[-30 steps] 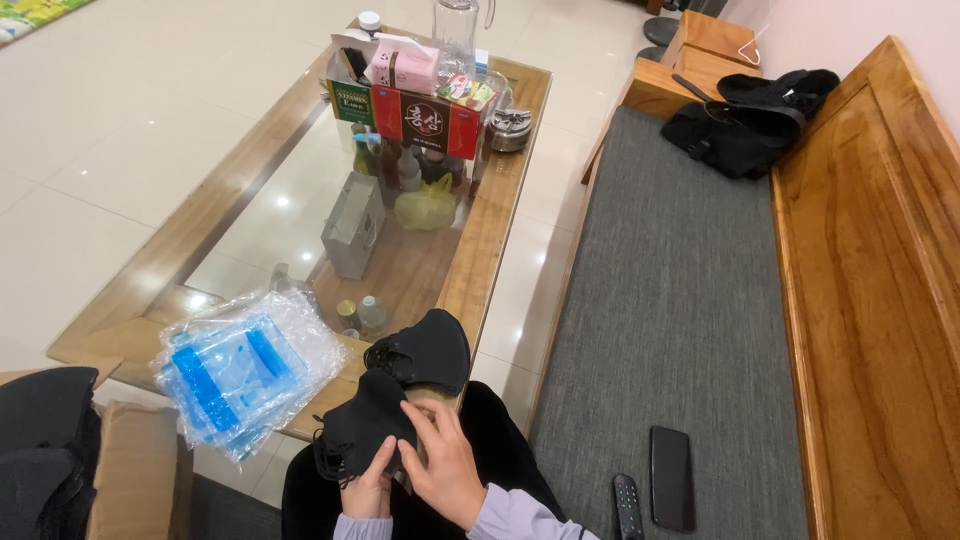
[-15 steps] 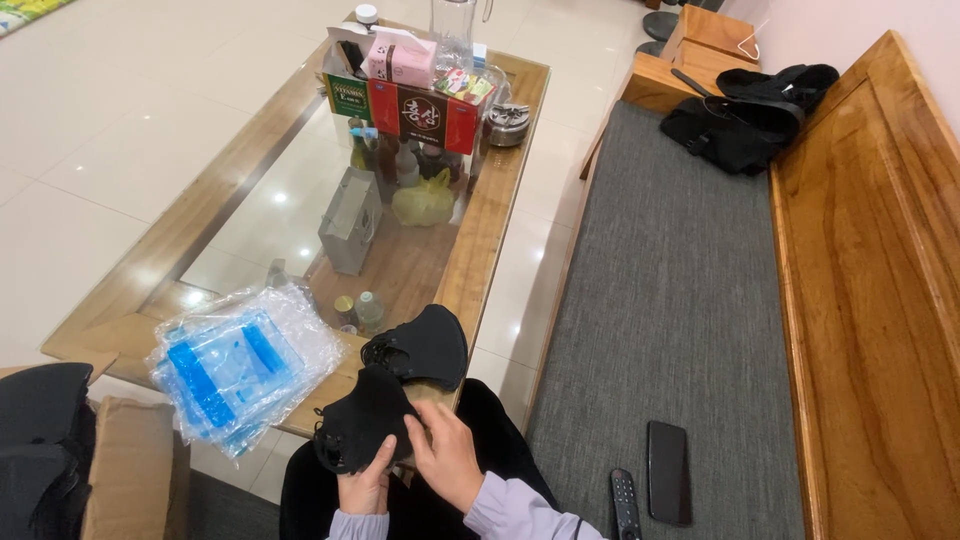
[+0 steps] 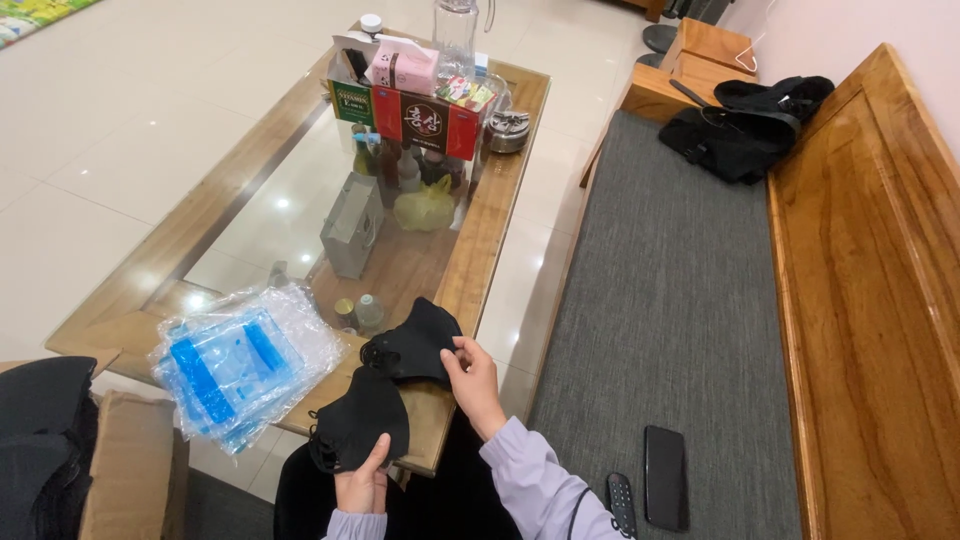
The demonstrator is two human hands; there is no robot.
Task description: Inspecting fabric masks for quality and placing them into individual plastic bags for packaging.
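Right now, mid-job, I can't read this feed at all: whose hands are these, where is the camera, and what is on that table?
There is no machine here. A person wears the one camera on their head, so you look down at their own two bare hands. The left hand holds a black face mask at its lower edge. The right hand pinches the edge of a second black face mask, which rests on the near corner of the wooden coffee table with a glass top. Beside the masks on the table lies a stack of clear plastic packets with blue inserts. At the far end stand boxes and a clear jug. The person sits on a wooden bench with a grey cushion, where a black phone and a remote lie.
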